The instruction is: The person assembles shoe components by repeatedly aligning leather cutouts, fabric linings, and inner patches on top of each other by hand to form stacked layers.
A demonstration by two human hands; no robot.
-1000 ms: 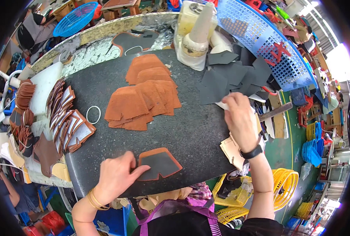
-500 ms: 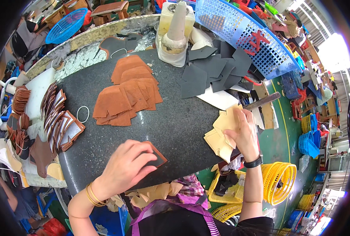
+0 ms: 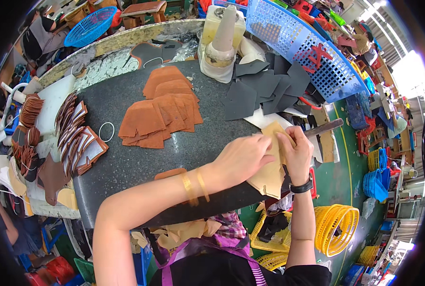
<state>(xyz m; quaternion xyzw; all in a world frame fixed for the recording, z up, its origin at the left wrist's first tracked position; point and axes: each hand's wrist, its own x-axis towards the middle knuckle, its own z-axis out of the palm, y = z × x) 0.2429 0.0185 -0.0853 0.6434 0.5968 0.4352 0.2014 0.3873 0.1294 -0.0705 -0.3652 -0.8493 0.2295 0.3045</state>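
Observation:
A small stack of cream cut pieces (image 3: 266, 183) lies at the right edge of the dark worktop (image 3: 141, 190). My right hand (image 3: 297, 155) grips the stack's right side, thumb on top. My left hand (image 3: 246, 159) reaches across, its curled fingers closed on the upper part of a cream piece; its fingertips are slightly blurred. Beneath my left forearm a brown leather piece (image 3: 170, 174) shows partly, the rest hidden. Overlapping brown leather pieces (image 3: 160, 114) are fanned out beyond my left arm.
Dark grey pieces (image 3: 258, 86) lie heaped at the far right beside a white container (image 3: 217, 66) with a cone-shaped top. A hammer-like handle (image 3: 324, 127) sticks out past the right edge. Folded brown pieces (image 3: 81, 148) stand at left. Yellow baskets (image 3: 334, 229) sit below, right.
My left hand has left the brown piece near the front edge and moved right to the cream stack. My right hand still holds the stack, now more upright. The view has shifted slightly.

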